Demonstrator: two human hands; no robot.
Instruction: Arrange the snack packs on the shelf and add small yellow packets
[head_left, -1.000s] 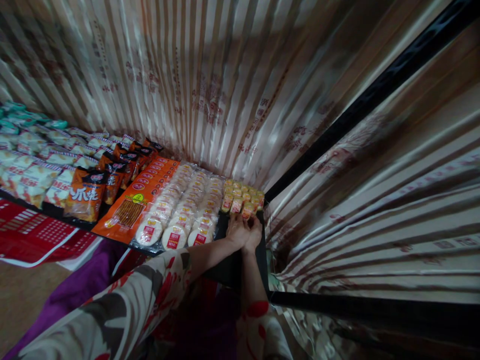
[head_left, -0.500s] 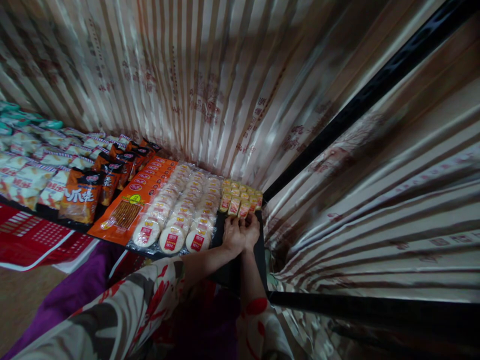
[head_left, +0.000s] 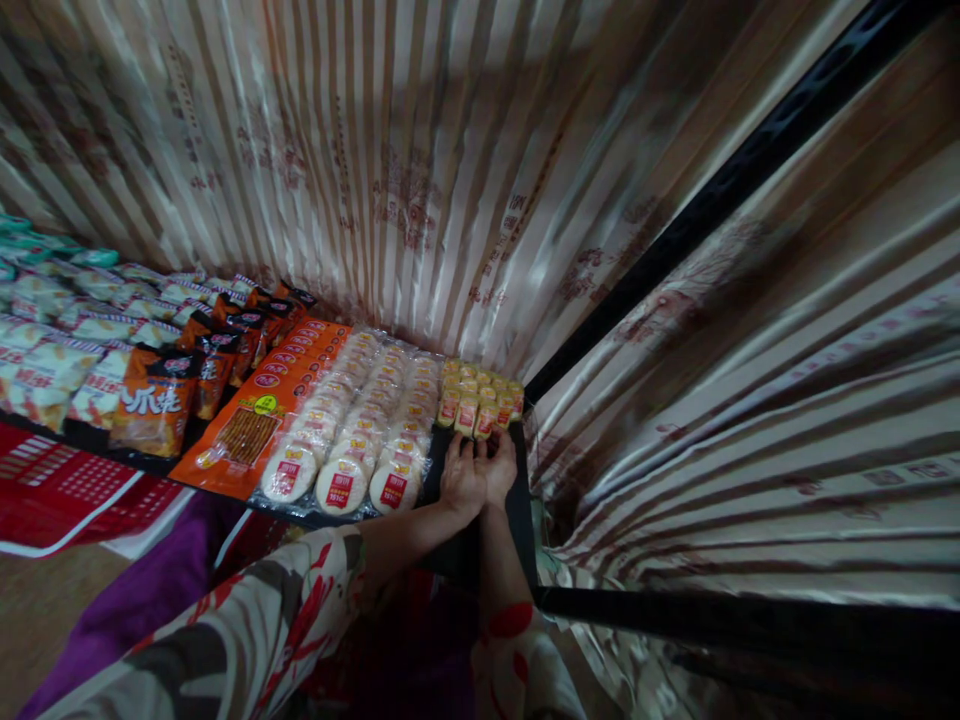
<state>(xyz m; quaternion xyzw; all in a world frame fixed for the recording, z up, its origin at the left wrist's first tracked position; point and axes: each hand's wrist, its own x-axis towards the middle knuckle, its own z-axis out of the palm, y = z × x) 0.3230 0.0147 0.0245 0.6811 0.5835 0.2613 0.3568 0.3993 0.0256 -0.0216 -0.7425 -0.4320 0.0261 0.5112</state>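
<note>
On the right end of a black shelf [head_left: 442,553], small yellow snack packs [head_left: 486,416] with red-and-white labels stand in tight rows. My left hand [head_left: 463,482] reaches to the front of these rows, its fingers stretched out and the tips at the lower edge of the packs. Right beside it, touching it, my right hand [head_left: 499,470] has its fingers extended to the front packs too. Neither hand seems wrapped round a pack. Some fingertips are hard to make out in the dim light.
Left of the yellow packs lie rows of round white crackers [head_left: 343,487] in clear wrap, then an orange pack of stick snacks [head_left: 244,435]. Orange-and-black bags [head_left: 156,400] and white bags [head_left: 49,375] follow. A red basket [head_left: 56,490] sits below. Striped curtain [head_left: 420,150] and black post [head_left: 675,230] enclose the shelf.
Both hands stay at the front of the yellow packs; the fingers have shifted slightly. The view has moved a little.
</note>
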